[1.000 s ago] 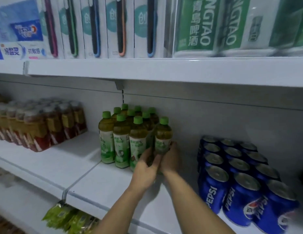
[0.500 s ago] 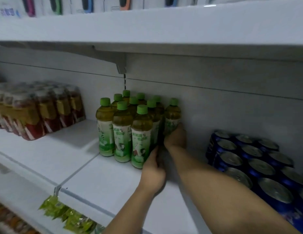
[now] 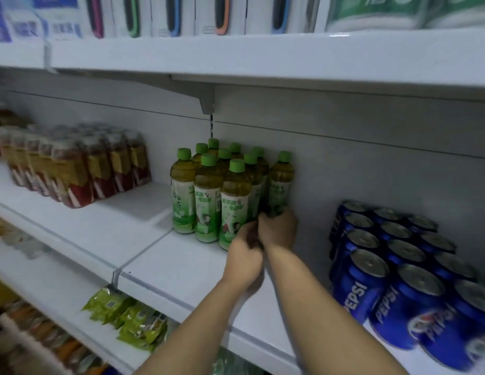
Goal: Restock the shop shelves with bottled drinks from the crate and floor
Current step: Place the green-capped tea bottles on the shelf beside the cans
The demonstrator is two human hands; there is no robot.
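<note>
Both of your arms reach onto the middle shelf (image 3: 182, 272), hands meeting at the right-hand foot of the cluster of green tea bottles (image 3: 209, 193); the cluster stands upright, green caps up, just right of the shelf's divider seam.

Right grip (image 3: 279, 229): clenched on something; fingers curled round the base of the rightmost green-capped bottle (image 3: 281, 185), covering the bottom of its label; that bottle is upright on the shelf, just beside the others in the cluster and close to the white back panel (image 3: 371, 169).

Left grip (image 3: 245, 257): back of the hand toward you, fingers bent upward at the foot of the front-right bottle and touching the right grip's fingers; the fingertips are blurred and partly hidden, so you cannot tell whether they hold a bottle or only rest against it.

Around them: blue Pepsi cans (image 3: 398, 282) in rows to the right, apart from the tea; shrink-wrapped packs of red drink bottles (image 3: 73, 171) well to the left on the same level; toothbrush packs (image 3: 171, 14) on the upper shelf (image 3: 263, 54); green snack packets (image 3: 127, 315) on the level below.
</note>
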